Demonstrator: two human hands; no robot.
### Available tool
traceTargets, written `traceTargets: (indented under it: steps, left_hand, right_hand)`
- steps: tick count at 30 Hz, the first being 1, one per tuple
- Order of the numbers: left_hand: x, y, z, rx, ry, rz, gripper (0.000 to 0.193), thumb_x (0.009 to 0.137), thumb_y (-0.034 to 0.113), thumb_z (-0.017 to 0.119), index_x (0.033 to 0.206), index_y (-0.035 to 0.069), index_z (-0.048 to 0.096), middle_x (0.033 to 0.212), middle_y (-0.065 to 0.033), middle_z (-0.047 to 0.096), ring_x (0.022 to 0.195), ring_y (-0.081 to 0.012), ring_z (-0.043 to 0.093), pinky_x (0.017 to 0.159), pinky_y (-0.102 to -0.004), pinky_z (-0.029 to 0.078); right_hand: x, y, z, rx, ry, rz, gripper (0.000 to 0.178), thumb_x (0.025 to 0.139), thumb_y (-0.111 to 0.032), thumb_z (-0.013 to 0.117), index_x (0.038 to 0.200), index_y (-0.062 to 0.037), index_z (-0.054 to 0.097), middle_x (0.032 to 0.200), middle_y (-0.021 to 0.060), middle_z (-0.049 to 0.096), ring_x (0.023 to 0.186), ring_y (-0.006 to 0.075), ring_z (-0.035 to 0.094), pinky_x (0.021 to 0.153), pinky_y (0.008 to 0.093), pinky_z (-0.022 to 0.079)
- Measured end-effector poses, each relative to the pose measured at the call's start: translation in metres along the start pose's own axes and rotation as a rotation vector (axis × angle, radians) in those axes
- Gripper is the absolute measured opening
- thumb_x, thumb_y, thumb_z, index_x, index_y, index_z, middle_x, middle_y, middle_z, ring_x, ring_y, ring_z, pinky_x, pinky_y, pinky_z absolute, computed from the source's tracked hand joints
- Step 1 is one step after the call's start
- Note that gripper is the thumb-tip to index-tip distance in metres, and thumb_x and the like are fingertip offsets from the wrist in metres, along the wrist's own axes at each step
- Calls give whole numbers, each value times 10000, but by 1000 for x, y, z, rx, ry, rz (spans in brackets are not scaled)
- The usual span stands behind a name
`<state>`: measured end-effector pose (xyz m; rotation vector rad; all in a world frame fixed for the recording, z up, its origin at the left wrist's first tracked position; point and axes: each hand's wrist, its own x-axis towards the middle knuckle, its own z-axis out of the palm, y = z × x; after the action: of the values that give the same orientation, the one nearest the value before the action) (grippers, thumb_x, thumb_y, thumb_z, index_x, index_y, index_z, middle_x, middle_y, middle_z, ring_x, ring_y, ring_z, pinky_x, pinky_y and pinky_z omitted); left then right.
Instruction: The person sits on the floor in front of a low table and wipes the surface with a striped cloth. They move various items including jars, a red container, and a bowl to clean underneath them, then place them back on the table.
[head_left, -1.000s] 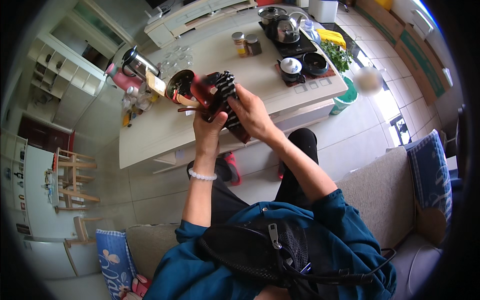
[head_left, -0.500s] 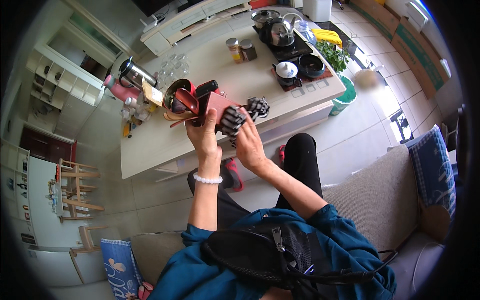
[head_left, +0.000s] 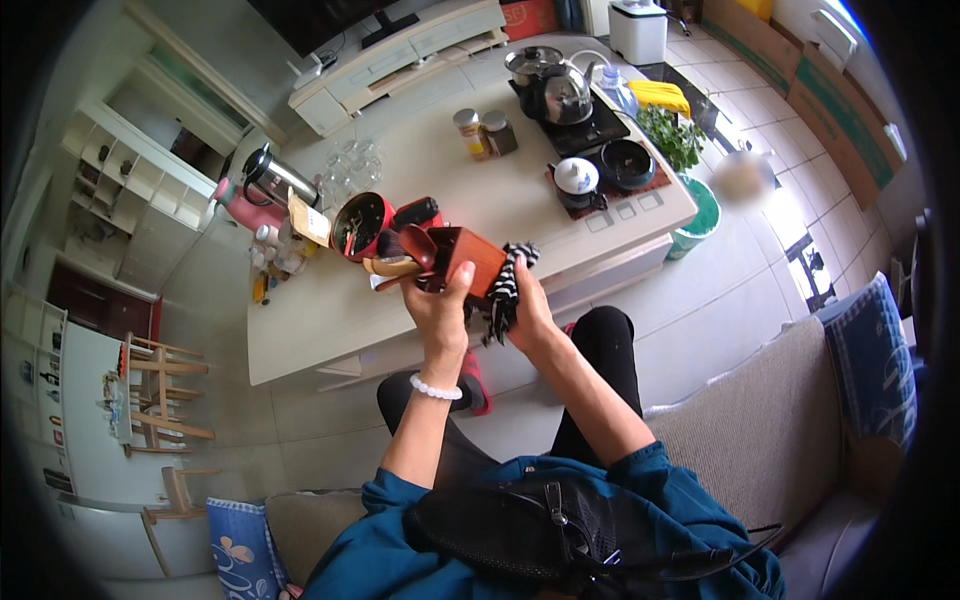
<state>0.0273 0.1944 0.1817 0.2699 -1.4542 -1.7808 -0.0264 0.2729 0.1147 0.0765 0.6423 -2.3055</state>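
My left hand [head_left: 440,312] is wrapped round a reddish-brown wooden utensil holder [head_left: 476,260], thumb on its near side. The holder is tilted on its side above the table's near edge. From its mouth, pointing left, stick out a dark red wooden spoon [head_left: 418,246] and lighter wooden utensils [head_left: 388,267]. My right hand [head_left: 532,315] grips a black-and-white striped cloth [head_left: 510,285] and presses it on the holder's right end. Part of the cloth hangs down between the hands.
A red pot [head_left: 372,214] stands on the white table [head_left: 310,345] just beyond the utensils. Glasses [head_left: 352,165], two jars [head_left: 482,135], a kettle [head_left: 565,98] and a white-lidded teapot [head_left: 576,180] are farther back. A green bin [head_left: 698,218] stands off the table's right end.
The holder has turned and shifted right and down, its utensils now showing more clearly. My right hand and the cloth have moved right, onto the holder's end.
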Motion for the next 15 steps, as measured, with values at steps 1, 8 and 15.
traceTargets:
  steps: [1, 8, 15]
  left_hand:
    - [4, -4, -1, 24, -38, -14, 609, 754, 44, 747, 1279, 25, 439, 1182, -61, 571, 1053, -156, 563, 983, -324, 427]
    - [45, -35, 3, 171, -192, -44, 470, 750, 49, 755, 1155, 33, 518, 1056, -13, 576, 948, -100, 547, 888, -267, 447]
    - [145, -81, 5, 291, -241, -76, 380, 715, 58, 768, 1054, 14, 603, 975, -19, 639, 865, -121, 596, 828, -273, 486]
  right_hand:
    - [2, 1, -4, -8, 4, 10, 543, 1004, -452, 371, 1331, -29, 462, 1225, 119, 601, 1096, 243, 600, 954, 381, 482]
    - [15, -31, -23, -194, 113, 58, 296, 998, -266, 483, 1042, 7, 589, 888, 66, 670, 756, 139, 654, 649, 281, 539]
    - [74, -58, -83, -326, 156, 59, 223, 974, -183, 510, 965, 28, 581, 801, 88, 655, 657, 175, 655, 575, 300, 551]
